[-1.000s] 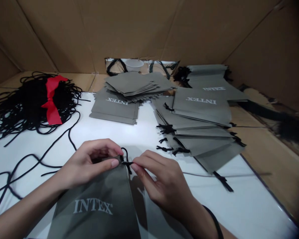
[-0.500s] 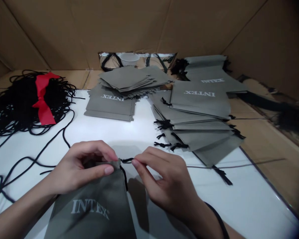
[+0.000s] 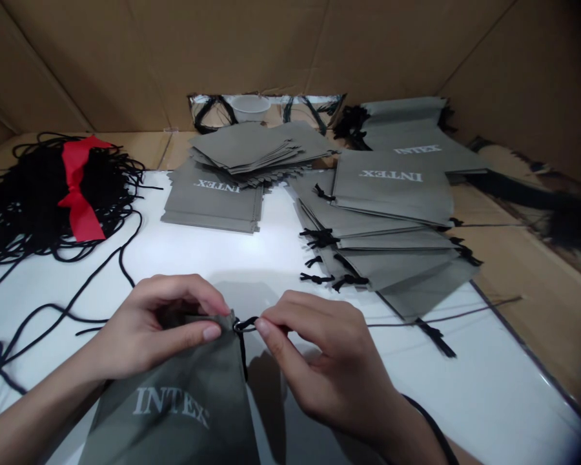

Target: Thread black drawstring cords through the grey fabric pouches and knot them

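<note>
My left hand pinches the top edge of a grey fabric pouch printed INTEX, thumb in front, at the bottom of the view. My right hand is closed just right of the pouch's top corner, finger and thumb pinching a short loop of black cord. A small shiny ring-like loop shows where this cord meets the corner. One cord end hangs down the pouch's side. From behind my right hand a thin dark rod runs off to the right; its link to the loop is hidden.
A bundle of black cords tied with red ribbon lies left, loose cords trailing. Stacked pouches sit at the back middle. Pouches with knotted cords pile up at right. Cardboard walls surround the white table.
The shiny loop at the pouch corner has come into sight, and the cord between corner and right fingers has opened wider. The rod's far end has shifted left. Both hands keep their grips.
</note>
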Demonstrator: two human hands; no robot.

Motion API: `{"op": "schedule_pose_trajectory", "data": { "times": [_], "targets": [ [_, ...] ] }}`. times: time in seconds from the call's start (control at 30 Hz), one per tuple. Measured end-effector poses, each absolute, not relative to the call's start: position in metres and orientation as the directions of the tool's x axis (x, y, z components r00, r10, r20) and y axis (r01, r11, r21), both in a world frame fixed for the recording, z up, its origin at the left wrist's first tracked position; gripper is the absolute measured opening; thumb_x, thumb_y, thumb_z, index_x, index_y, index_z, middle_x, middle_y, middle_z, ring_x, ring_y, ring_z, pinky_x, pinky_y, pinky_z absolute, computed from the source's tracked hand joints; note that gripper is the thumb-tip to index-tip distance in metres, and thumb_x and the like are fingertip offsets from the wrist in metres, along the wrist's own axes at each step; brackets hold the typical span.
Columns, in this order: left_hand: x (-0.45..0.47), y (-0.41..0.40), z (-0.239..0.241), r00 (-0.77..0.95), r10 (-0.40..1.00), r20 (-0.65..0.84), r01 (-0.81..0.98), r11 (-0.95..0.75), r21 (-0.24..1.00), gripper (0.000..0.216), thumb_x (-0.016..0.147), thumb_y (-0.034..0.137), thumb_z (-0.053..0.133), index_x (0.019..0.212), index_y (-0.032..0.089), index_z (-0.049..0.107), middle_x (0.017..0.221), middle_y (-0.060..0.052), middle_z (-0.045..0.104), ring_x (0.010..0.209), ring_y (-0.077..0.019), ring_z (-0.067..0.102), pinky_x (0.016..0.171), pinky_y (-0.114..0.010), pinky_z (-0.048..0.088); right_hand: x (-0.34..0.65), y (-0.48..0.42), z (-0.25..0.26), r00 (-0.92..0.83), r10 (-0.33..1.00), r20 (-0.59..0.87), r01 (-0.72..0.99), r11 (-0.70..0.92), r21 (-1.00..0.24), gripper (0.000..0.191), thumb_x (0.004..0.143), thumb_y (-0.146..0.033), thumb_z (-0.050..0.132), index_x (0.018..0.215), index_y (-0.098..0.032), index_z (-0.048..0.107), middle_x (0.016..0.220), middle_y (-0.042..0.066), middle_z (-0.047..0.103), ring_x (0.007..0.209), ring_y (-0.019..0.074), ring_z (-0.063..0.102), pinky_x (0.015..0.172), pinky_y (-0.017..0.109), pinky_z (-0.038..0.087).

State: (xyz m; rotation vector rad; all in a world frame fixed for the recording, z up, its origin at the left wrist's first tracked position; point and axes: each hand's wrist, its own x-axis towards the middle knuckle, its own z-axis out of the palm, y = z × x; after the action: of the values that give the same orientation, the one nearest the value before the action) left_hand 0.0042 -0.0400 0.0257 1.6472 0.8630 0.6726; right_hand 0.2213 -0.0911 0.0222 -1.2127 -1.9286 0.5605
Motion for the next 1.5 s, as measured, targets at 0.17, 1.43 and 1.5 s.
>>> {"op": "schedule_pose_trajectory", "data": {
  "times": [0.17, 1.43, 1.5],
  "targets": [
    [0.0061, -0.0398, 0.0268, 0.588, 0.809, 0.014, 0.193, -0.158, 0.968, 0.016, 0.076, 0.011, 0.069, 0.087, 0.022, 0.071, 0.081, 0.0, 0.071, 0.073, -0.0101, 0.066, 0.066, -0.015, 0.053, 0.2208, -0.0921, 0.023, -0.254, 0.898, 0.359, 0.563, 0.439, -0.7, 0.019, 0.083, -0.015, 0.053, 0.066, -0.015, 0.062, 0.058, -0.002, 0.055, 0.053, 0.0074, 0.047, 0.051, 0.022, 0.031],
    [0.0094, -0.0389, 0.0264, 0.661, 0.748, 0.061, 0.211, -0.263, 0.942, 0.008, 0.08, 0.01, 0.062, 0.076, 0.016, 0.066, 0.077, -0.004, 0.065, 0.072, -0.0138, 0.062, 0.065, -0.024, 0.051, 0.2167, -0.0877, 0.0206, -0.312, 0.916, 0.251, 0.552, 0.39, -0.737, 0.02, 0.085, -0.016, 0.05, 0.067, -0.016, 0.059, 0.061, -0.001, 0.055, 0.056, 0.0084, 0.048, 0.053, 0.022, 0.032],
    [0.0124, -0.0399, 0.0259, 0.648, 0.759, 0.056, 0.22, -0.257, 0.941, 0.01, 0.078, 0.008, 0.061, 0.076, 0.016, 0.064, 0.078, -0.003, 0.062, 0.071, -0.0126, 0.06, 0.063, -0.022, 0.05, 0.2146, -0.0893, 0.0187, -0.324, 0.91, 0.258, 0.541, 0.402, -0.739, 0.019, 0.086, -0.015, 0.049, 0.069, -0.016, 0.06, 0.062, 0.0, 0.056, 0.057, 0.0089, 0.049, 0.054, 0.022, 0.033]
  ]
}}
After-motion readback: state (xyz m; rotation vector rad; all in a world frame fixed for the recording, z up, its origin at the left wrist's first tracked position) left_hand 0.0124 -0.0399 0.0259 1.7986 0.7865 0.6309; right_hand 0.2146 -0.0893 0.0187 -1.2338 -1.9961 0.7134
